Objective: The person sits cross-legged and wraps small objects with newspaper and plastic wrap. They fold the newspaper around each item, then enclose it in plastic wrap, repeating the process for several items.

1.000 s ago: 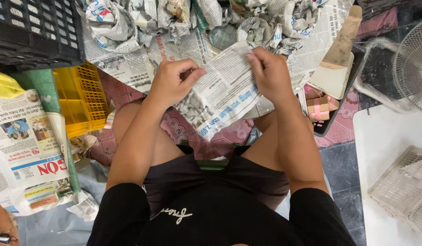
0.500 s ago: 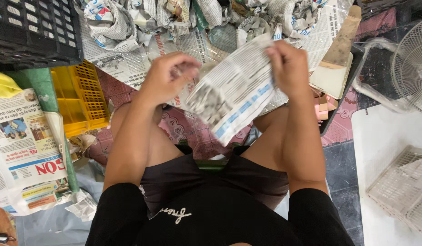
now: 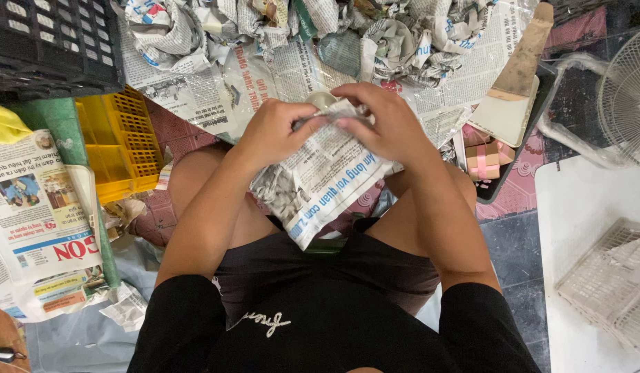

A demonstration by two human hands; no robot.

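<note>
A folded sheet of newspaper hangs over my lap, pinched at its top edge by both hands. My left hand grips the top left part of the sheet. My right hand grips the top right part, its fingers curled over the paper. A small pale round object peeks out just above the paper between my hands; I cannot tell what it is. I sit on the floor with my knees apart.
A heap of crumpled newspaper bundles lies ahead on spread sheets. A black crate and a yellow crate stand at the left, with stacked newspapers below them. A fan and white basket are at the right.
My hands have come together at the middle. The newspaper sheet, held wide before, is now folded down and gathered between them.
</note>
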